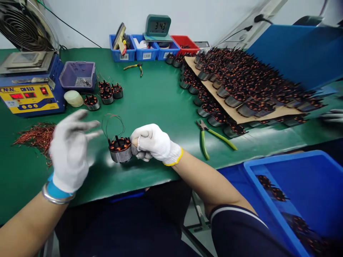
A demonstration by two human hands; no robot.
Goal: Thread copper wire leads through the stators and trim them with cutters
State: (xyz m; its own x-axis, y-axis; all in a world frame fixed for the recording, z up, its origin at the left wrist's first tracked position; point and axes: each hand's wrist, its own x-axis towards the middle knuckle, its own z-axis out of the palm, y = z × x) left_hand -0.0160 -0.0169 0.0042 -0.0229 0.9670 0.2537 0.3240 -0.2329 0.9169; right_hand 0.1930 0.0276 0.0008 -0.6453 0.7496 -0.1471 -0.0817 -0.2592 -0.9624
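Observation:
My right hand [150,143], in a white glove with a bare thumb tip, pinches the right side of a wound motor stator [120,151] near the table's front edge. The stator is upright, with copper windings, black prongs and thin wire loops rising from its left side. My left hand [72,146], gloved and slightly blurred, is raised to the left of the stator with its fingers apart and nothing in them. A pile of copper wire scraps [36,137] lies beyond it at the left, partly hidden by the glove.
Several stators [106,93] stand by a purple bin [77,75] and a soldering unit [32,96]. Green-handled pliers [203,142] lie right of my right hand. Many stators fill a cardboard sheet [230,110]. A blue crate [316,178] is at lower right; another gloved hand [333,116] shows at the right edge.

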